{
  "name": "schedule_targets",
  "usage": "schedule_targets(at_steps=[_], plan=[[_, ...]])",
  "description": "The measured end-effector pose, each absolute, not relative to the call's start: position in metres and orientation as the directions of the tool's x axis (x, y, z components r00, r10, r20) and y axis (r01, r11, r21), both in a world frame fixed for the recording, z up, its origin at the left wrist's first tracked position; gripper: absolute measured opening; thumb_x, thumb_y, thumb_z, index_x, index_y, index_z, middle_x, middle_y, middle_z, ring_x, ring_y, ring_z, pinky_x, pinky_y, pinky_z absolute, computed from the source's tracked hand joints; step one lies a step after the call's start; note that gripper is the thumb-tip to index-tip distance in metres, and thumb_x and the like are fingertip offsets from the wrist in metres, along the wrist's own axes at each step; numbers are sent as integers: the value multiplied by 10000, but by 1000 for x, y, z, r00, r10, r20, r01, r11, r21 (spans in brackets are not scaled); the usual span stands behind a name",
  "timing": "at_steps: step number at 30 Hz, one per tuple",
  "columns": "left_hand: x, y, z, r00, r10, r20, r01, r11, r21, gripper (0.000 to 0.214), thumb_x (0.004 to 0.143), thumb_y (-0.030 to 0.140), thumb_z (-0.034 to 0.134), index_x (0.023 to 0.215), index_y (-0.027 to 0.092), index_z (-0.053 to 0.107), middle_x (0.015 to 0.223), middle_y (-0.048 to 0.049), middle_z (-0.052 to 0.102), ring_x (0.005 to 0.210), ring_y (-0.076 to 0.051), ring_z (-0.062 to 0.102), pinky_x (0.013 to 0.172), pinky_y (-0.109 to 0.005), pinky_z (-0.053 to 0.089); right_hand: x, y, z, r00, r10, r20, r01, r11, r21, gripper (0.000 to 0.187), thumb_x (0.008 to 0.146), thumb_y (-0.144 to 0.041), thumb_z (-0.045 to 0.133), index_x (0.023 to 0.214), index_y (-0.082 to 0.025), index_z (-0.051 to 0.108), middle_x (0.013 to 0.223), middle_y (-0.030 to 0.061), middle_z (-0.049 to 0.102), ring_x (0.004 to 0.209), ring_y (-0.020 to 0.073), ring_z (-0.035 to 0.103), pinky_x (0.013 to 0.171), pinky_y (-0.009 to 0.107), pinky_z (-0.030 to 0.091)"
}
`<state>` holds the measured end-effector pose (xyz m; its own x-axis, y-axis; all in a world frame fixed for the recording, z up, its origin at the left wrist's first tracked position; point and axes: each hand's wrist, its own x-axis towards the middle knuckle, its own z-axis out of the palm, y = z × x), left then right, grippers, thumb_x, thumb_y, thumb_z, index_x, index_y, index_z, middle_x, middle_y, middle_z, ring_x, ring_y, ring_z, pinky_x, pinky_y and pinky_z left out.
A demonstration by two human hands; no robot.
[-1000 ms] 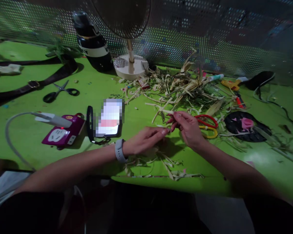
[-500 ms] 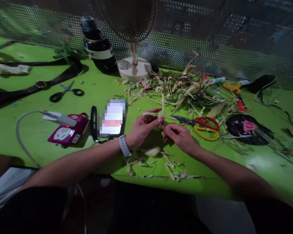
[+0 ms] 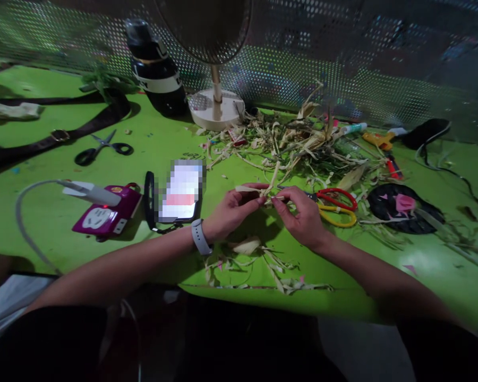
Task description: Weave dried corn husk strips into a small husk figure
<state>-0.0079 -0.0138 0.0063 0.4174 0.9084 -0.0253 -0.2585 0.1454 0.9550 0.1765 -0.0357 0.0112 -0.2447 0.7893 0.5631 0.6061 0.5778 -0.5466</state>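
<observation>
Between finger and thumb, my left hand pinches a small bundle of pale dried corn husk strips; one end sticks up and another points left. My right hand is closed right beside it, its thumb and fingertips on a short end of the same husk. Just behind my right hand lie scissors with red and yellow handles, their blades partly covered by that hand. Below both hands, loose husk scraps lie near the table edge.
A heap of dried husks spreads at the back. Left of my hands are a phone, a purple power adapter and black scissors. A fan and a bottle stand behind. A black pad is at right.
My right hand has risen and turned, its fingers now level with the left hand's and covering more of the scissor blades. The upright husk end leans further right. The view has shifted slightly.
</observation>
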Motion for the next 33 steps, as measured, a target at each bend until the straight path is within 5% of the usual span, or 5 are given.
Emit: schedule_targets(at_steps=[12,22,24,27,33], plan=[[-8,-14,3,453,892,-19,-236,140,961,332,763,302,744,1065,188,664,909,-32,698,824,-134,637,789,-280,498,175,-36,5,-161,959,234,318,275,-907,193,900,-395,577,884,-205,547,732,-23,602,612,99,591,564,224,497],[-7,-7,5,386,911,-146,-343,289,894,321,665,237,817,953,163,694,744,12,686,637,-72,585,645,-206,478,175,-36,5,-197,967,164,179,200,-963,281,914,-432,539,1085,-225,457,741,-32,624,583,105,602,551,247,535],[-8,-4,7,357,911,-208,-372,343,862,325,639,220,831,929,167,696,714,26,680,600,-59,564,601,-189,453,177,-37,7,-240,926,292,333,361,-871,379,894,-399,582,1191,-219,432,800,-4,661,619,122,624,589,272,534],[-9,-2,9,331,909,-255,-401,380,834,330,612,205,844,905,168,697,737,19,692,644,-72,595,595,-183,448,182,-36,4,-393,761,516,590,639,-493,404,857,-325,645,1211,-193,501,909,66,700,727,171,648,669,326,530],[-10,-1,4,342,921,-189,-264,287,921,412,628,292,836,992,153,702,779,-10,702,656,-84,602,595,-189,457,191,-27,1,-620,419,663,623,777,92,242,895,-88,547,1106,-171,629,898,62,722,799,174,629,707,314,474]])
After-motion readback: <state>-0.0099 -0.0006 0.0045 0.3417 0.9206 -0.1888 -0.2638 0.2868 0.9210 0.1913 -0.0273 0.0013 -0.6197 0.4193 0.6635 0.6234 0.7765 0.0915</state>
